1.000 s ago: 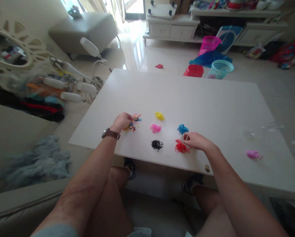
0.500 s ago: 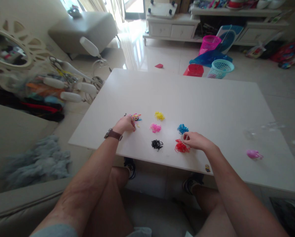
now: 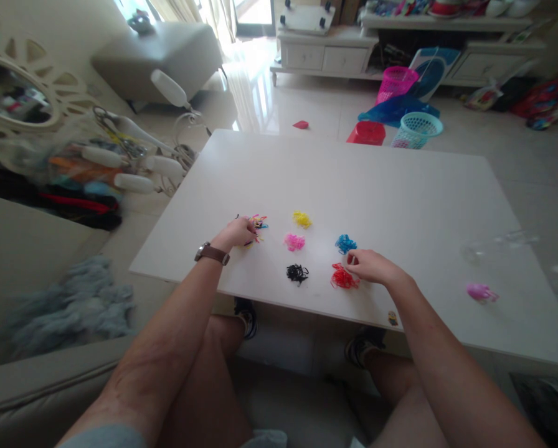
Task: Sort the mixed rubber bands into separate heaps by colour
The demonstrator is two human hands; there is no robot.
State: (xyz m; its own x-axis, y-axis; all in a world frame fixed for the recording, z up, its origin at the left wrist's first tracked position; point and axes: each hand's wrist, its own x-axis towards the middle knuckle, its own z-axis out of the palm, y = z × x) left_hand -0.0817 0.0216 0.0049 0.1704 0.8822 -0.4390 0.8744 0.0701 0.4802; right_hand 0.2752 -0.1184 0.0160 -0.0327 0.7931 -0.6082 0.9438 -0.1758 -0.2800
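Observation:
Small loose rubber bands lie on the white table (image 3: 391, 193) in piles sorted by colour. My left hand (image 3: 238, 233) is closed at the mixed-colour pile (image 3: 259, 221) and partly covers it; what its fingers pinch is hidden. To its right are the yellow pile (image 3: 302, 218), the pink pile (image 3: 294, 242) and the black pile (image 3: 297, 273). My right hand (image 3: 367, 266), fingers curled together, hovers at the upper edge of the red pile (image 3: 343, 277), just below the blue pile (image 3: 345, 243). Something pale shows at its fingertips, too small to name.
A pink toy-like object (image 3: 481, 292) lies toward the table's right side, near a clear plastic item (image 3: 475, 252). A small cartoon sticker (image 3: 392, 318) is at the front edge. Beyond the table, a light-blue basket (image 3: 418, 129) and a red stool (image 3: 367, 132) stand on the floor.
My left hand has shifted slightly up and left at the mixed pile, uncovering more bands below its fingers. My right hand has stayed in place.

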